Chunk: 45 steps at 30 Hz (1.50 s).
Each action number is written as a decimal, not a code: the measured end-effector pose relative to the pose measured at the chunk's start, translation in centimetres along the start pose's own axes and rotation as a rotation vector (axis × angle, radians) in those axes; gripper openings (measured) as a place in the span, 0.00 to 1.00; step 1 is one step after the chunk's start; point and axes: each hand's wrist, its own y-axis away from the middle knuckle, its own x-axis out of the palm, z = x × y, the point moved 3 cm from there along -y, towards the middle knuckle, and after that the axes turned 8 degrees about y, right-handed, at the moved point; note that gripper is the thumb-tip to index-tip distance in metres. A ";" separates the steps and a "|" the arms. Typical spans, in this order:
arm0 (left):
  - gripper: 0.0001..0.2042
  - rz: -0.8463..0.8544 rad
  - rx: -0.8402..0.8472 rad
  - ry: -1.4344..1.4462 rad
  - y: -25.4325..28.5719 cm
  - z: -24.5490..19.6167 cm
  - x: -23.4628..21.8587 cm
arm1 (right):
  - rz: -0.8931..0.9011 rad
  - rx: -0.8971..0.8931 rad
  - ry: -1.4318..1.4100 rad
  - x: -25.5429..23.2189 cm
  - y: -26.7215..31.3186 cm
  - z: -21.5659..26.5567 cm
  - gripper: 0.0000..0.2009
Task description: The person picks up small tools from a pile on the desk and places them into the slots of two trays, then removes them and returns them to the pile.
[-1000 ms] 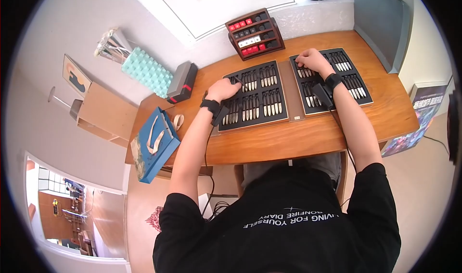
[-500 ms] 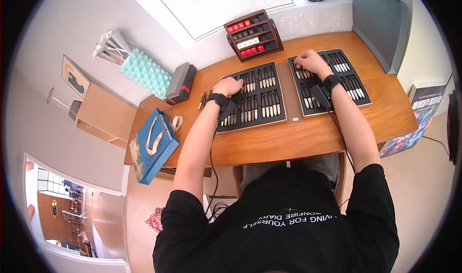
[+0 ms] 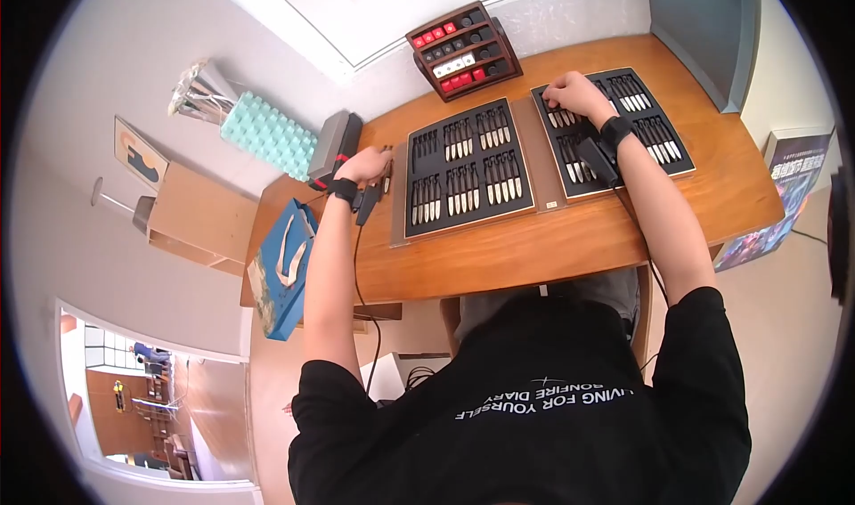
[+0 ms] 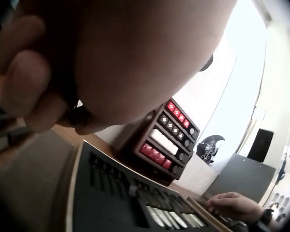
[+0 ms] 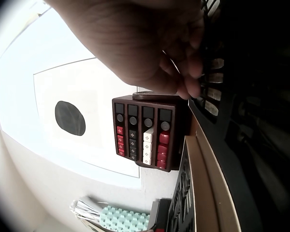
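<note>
Two black trays of slender dark-handled tools with flat pale tips form a folding case, joined by a brown spine: the left tray point(image 3: 454, 168) and the right tray point(image 3: 611, 126). My left hand point(image 3: 363, 163) is over the wood beside the left tray, thumb and fingers curled together. A small dark tool point(image 4: 77, 116) shows between its fingertips in the left wrist view. Beside it lies another slender tool point(image 3: 386, 184). My right hand point(image 3: 574, 93) is at the right tray's far left corner, bent fingertips touching a row of tools point(image 5: 213, 92); I cannot tell whether it grips one.
Behind the trays stands a wooden rack point(image 3: 465, 51) with red, black and white cubes. A grey box point(image 3: 335, 149) and a mint bumpy holder point(image 3: 269, 134) with dried stems sit at the left. A blue paper bag point(image 3: 287, 273) overlaps the table's left end.
My left hand has moved left from the left tray's upper-left compartment to the wood beside it, uncovering dark slots without pale tips. My right hand has stayed at its tray.
</note>
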 end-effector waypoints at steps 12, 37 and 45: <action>0.27 -0.494 0.050 -0.477 4.1 -2.9 1.5 | -0.002 -0.017 0.054 0.0 -0.1 -0.1 0.11; 0.20 -0.084 0.016 -0.397 -1.2 -10.5 8.2 | 0.015 -0.029 0.025 0.3 0.0 -0.1 0.11; 0.18 -0.270 0.267 -0.431 -1.4 -8.6 8.6 | -0.014 -0.037 0.010 0.2 0.0 -0.2 0.11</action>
